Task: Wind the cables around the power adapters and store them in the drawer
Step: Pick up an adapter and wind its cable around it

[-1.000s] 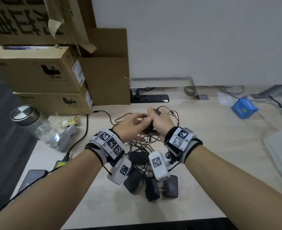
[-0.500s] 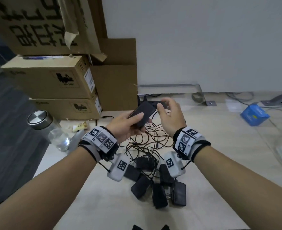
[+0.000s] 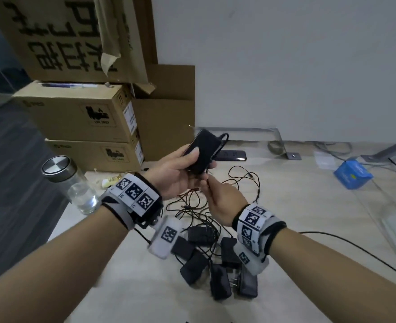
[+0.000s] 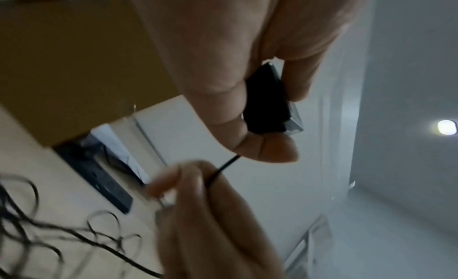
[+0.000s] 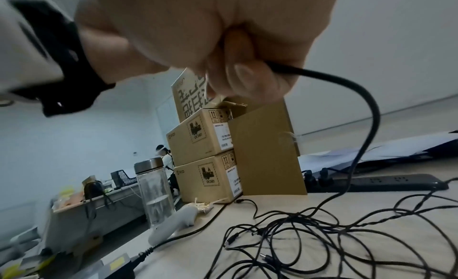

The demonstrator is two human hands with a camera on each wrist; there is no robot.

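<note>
My left hand [image 3: 180, 171] grips a black power adapter [image 3: 203, 150] raised above the table, thumb on its top face; the left wrist view shows the adapter [image 4: 267, 99] between fingers and thumb. Just below it, my right hand [image 3: 218, 197] pinches that adapter's thin black cable [image 5: 347, 83], which hangs down to a tangle of cables [image 3: 215, 197] on the table. Several more black adapters [image 3: 215, 264] lie in a heap under my wrists. No drawer is in view.
Stacked cardboard boxes [image 3: 83, 113] stand at the back left, with a glass bottle with metal lid [image 3: 71, 180] in front of them. A black power strip [image 3: 232, 156] lies by the wall. A blue box [image 3: 353, 174] sits at the right. The light wooden table [image 3: 309, 217] stretches rightward.
My left hand has lifted the adapter higher and tilted it up. The right hand dropped below it and now pinches the cable. The camera view has shifted upward.
</note>
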